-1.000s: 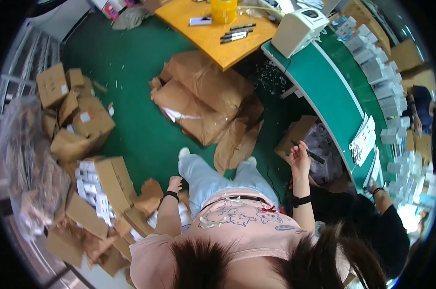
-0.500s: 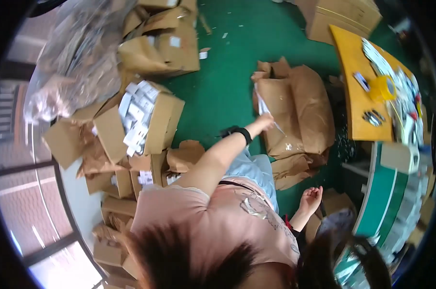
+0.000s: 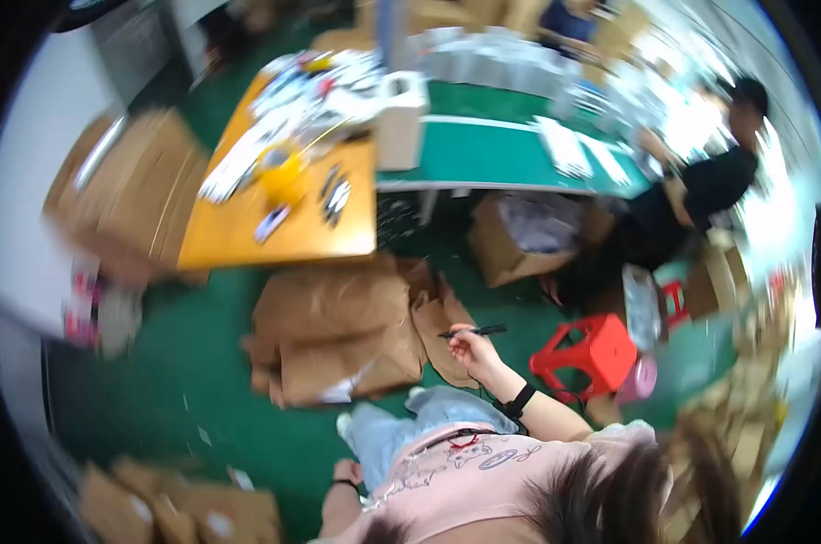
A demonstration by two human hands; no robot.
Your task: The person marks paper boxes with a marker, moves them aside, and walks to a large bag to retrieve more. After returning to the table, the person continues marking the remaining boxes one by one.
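Observation:
A black pen (image 3: 477,333) is held in the closed fingers of my right hand (image 3: 468,352), above a brown paper flap (image 3: 445,340). A dark watch-like band circles that wrist. Beside it lies a large, crumpled brown paper sack (image 3: 342,317), with a white slip (image 3: 342,385) on its near side. My left hand (image 3: 347,471) hangs low beside my leg, apart from the sack. It is small and blurred, so its fingers and anything in them cannot be made out.
Ahead stands a yellow table (image 3: 283,245) with a yellow tape roll (image 3: 282,172). It adjoins a green workbench (image 3: 483,145). A red stool (image 3: 592,354) is at right, near a person in black (image 3: 719,186). Cartons (image 3: 143,186) stand at left, and an open box (image 3: 510,254) sits under the bench.
My view has swung right, towards the tables. My left hand has left the white slip at the sack and dropped beside my leg. My right hand has moved forward and now visibly holds a pen.

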